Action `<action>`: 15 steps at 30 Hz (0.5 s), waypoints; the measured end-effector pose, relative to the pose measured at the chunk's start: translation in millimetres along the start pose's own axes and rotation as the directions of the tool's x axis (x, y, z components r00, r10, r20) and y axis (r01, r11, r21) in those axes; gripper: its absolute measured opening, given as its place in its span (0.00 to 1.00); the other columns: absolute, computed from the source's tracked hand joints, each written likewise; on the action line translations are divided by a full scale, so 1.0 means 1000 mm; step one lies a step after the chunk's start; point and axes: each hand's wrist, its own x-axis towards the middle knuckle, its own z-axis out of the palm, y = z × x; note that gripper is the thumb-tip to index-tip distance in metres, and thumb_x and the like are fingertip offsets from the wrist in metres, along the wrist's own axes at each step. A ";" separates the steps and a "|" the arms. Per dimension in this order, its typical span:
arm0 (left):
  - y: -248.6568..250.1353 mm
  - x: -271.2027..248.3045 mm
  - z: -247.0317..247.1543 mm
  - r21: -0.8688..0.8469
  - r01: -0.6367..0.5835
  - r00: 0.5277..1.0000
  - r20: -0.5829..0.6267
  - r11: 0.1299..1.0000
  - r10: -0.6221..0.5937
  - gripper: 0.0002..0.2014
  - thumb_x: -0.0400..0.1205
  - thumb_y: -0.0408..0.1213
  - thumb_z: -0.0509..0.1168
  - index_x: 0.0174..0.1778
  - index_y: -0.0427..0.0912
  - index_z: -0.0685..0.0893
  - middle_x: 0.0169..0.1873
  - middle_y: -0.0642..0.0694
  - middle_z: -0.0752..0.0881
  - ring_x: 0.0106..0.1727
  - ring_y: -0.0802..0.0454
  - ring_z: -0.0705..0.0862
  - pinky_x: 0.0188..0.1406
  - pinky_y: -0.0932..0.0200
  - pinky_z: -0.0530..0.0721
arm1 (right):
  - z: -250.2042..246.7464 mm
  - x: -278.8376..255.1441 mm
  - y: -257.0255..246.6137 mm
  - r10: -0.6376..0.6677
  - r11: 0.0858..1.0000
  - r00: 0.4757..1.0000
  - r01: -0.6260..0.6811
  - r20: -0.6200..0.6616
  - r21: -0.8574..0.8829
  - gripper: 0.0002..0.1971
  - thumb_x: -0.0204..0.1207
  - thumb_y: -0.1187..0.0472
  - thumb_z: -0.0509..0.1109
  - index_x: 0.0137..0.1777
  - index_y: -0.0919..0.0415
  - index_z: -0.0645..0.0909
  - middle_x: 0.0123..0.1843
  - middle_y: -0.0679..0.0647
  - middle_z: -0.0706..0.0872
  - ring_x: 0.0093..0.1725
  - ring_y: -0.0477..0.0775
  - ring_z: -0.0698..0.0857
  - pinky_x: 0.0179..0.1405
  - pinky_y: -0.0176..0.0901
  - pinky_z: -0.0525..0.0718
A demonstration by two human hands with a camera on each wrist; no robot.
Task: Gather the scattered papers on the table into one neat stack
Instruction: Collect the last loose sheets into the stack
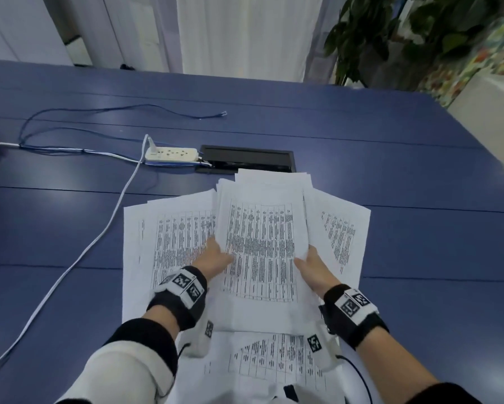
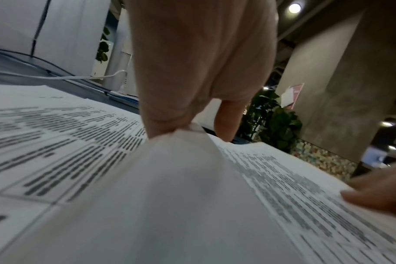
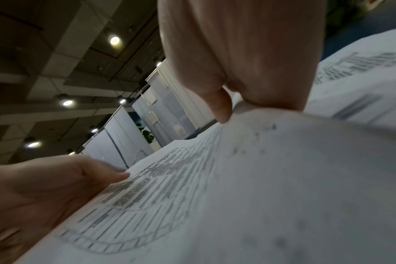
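Observation:
A bundle of printed sheets (image 1: 262, 246) is held lifted above the blue table (image 1: 405, 170) between both hands. My left hand (image 1: 215, 258) grips its left edge, thumb on top and fingers hidden under the paper. My right hand (image 1: 312, 265) grips the right edge the same way. The left wrist view shows my left hand (image 2: 170, 128) pinching the bundle's edge (image 2: 181, 160). The right wrist view shows my right hand (image 3: 233, 107) pinching the bundle (image 3: 237, 178). More sheets lie flat underneath: one at the left (image 1: 163, 237), one at the right (image 1: 344, 231), one near my body (image 1: 271, 357).
A white power strip (image 1: 172, 154) with a white cable (image 1: 105, 231) lies left of a black cable box (image 1: 247, 158) set in the table. Thin blue wires (image 1: 99, 112) loop at the back left. A potted plant (image 1: 390, 33) stands beyond the far right corner.

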 end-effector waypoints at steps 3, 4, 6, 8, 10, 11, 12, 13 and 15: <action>-0.005 0.002 0.000 0.025 -0.014 0.996 -0.088 1.000 0.016 0.29 0.82 0.27 0.58 0.79 0.36 0.57 0.74 0.37 0.69 0.72 0.39 0.72 0.71 0.47 0.73 | -0.003 0.005 0.009 0.046 0.998 0.996 -0.042 -0.077 0.049 0.21 0.82 0.64 0.58 0.74 0.69 0.67 0.69 0.61 0.77 0.66 0.61 0.78 0.66 0.51 0.77; -0.009 0.003 0.000 0.051 -0.008 0.993 -0.114 0.999 0.014 0.26 0.82 0.27 0.58 0.77 0.34 0.61 0.72 0.36 0.72 0.68 0.40 0.75 0.66 0.52 0.76 | -0.006 0.007 0.010 0.056 0.997 0.995 -0.051 -0.078 0.058 0.18 0.80 0.65 0.60 0.69 0.70 0.72 0.62 0.62 0.82 0.58 0.60 0.82 0.56 0.47 0.81; -0.014 0.000 0.002 0.069 -0.053 0.985 -0.161 0.996 0.063 0.24 0.82 0.26 0.58 0.75 0.34 0.64 0.68 0.37 0.75 0.58 0.45 0.78 0.55 0.60 0.78 | -0.009 0.007 0.010 0.057 0.997 0.997 -0.055 -0.049 0.049 0.12 0.78 0.65 0.66 0.59 0.69 0.77 0.50 0.60 0.85 0.45 0.56 0.84 0.39 0.41 0.80; -0.017 -0.004 0.001 0.024 -0.111 0.979 -0.172 0.994 0.114 0.25 0.81 0.26 0.59 0.76 0.37 0.64 0.68 0.39 0.77 0.56 0.47 0.79 0.51 0.59 0.80 | -0.013 0.006 0.010 0.077 0.992 0.997 -0.074 -0.021 0.098 0.08 0.76 0.68 0.70 0.53 0.68 0.79 0.42 0.56 0.85 0.39 0.53 0.84 0.33 0.40 0.79; -0.019 -0.007 -0.006 -0.037 -0.133 0.983 -0.131 0.990 0.128 0.24 0.81 0.27 0.60 0.74 0.38 0.67 0.66 0.38 0.79 0.56 0.45 0.82 0.57 0.53 0.83 | -0.014 0.005 0.015 0.088 0.981 0.996 -0.083 -0.020 0.175 0.12 0.73 0.72 0.71 0.56 0.72 0.81 0.42 0.59 0.87 0.40 0.57 0.86 0.39 0.44 0.83; -0.022 -0.008 -0.012 -0.019 -0.138 0.984 -0.114 0.990 0.135 0.22 0.82 0.29 0.60 0.73 0.38 0.70 0.65 0.37 0.80 0.53 0.46 0.83 0.55 0.57 0.84 | -0.015 0.004 0.015 0.086 0.979 0.995 -0.076 -0.045 0.189 0.14 0.73 0.74 0.71 0.59 0.73 0.81 0.46 0.61 0.87 0.43 0.59 0.86 0.44 0.47 0.84; -0.025 -0.007 -0.020 0.069 -0.132 0.983 -0.120 0.989 0.140 0.19 0.82 0.32 0.60 0.70 0.40 0.72 0.64 0.37 0.81 0.46 0.48 0.82 0.48 0.65 0.85 | -0.016 0.004 0.015 0.081 0.981 0.994 -0.065 -0.079 0.183 0.16 0.73 0.74 0.71 0.61 0.74 0.80 0.50 0.63 0.87 0.46 0.60 0.85 0.49 0.49 0.84; -0.028 -0.007 -0.029 0.171 -0.104 0.975 -0.176 0.980 0.134 0.17 0.83 0.37 0.61 0.69 0.42 0.74 0.65 0.37 0.80 0.42 0.51 0.81 0.41 0.71 0.85 | -0.017 0.004 0.015 0.066 0.984 0.992 -0.047 -0.105 0.171 0.17 0.73 0.74 0.70 0.62 0.73 0.80 0.54 0.64 0.86 0.49 0.60 0.85 0.54 0.51 0.83; -0.039 -0.007 -0.051 0.385 0.079 0.912 -0.401 0.920 0.090 0.22 0.80 0.46 0.63 0.70 0.46 0.72 0.69 0.36 0.74 0.53 0.45 0.80 0.54 0.58 0.85 | -0.022 0.003 0.012 0.032 0.987 0.989 -0.009 -0.142 0.161 0.18 0.74 0.72 0.70 0.64 0.71 0.79 0.57 0.64 0.85 0.52 0.59 0.83 0.58 0.50 0.81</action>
